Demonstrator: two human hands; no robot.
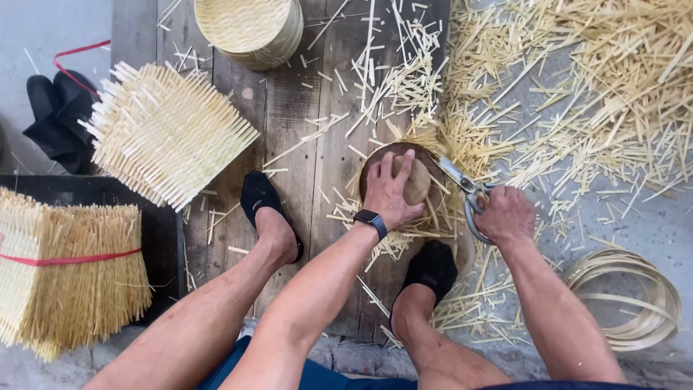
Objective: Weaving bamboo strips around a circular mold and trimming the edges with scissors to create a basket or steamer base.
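The left hand (390,189) presses flat, fingers spread, on a smooth tan stone (416,180) that sits on a round dark wooden disc (375,162), with pale woven bamboo showing at the disc's far edge. The right hand (507,214) is clamped around the looped handles of steel shears (462,180), whose blades point toward the disc's rim. A black smartwatch (371,220) bands the left wrist. All of this sits on weathered grey floor planks (289,108) between two feet in black socks. Thin straw-coloured bamboo offcuts (577,87) litter the floor to the right in a loose, splintery heap. To the left lies a square woven mat (162,130) with bristling strip ends, and below it a stack of mats (65,278) tied with red string. A round woven basket (249,29) stands at the top, and coiled flat bamboo hoops (635,296) lie at the lower right.
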